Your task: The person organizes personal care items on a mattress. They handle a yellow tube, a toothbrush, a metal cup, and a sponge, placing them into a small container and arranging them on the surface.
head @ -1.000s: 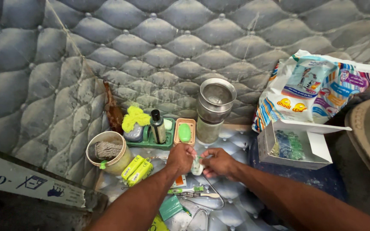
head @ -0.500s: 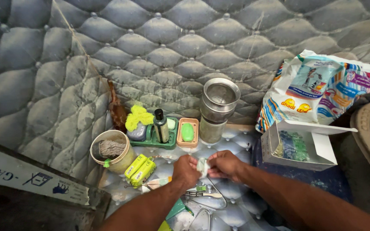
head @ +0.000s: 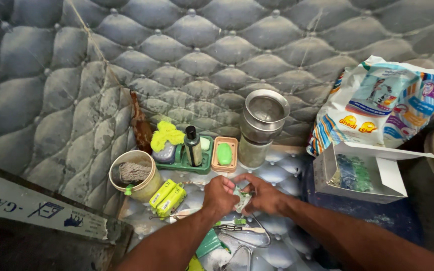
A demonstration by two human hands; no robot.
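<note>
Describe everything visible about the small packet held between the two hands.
The small packet looks like a crumpled, pale whitish-green sachet of thin plastic or foil. It is pinched between the left hand and the right hand, whose fingers cover much of it. It sits above the quilted metal surface, in front of the green soap. Whether it is open cannot be told.

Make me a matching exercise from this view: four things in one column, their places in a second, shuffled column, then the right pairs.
Things
1. green soap bar
2. dark bottle
3. scrub pad
4. small pale packet

Places
A. inside the round tub
B. between the left hand and right hand
C. in the tan soap dish
D. upright in the green tray

Pairs: 1-C, 2-D, 3-A, 4-B
</note>
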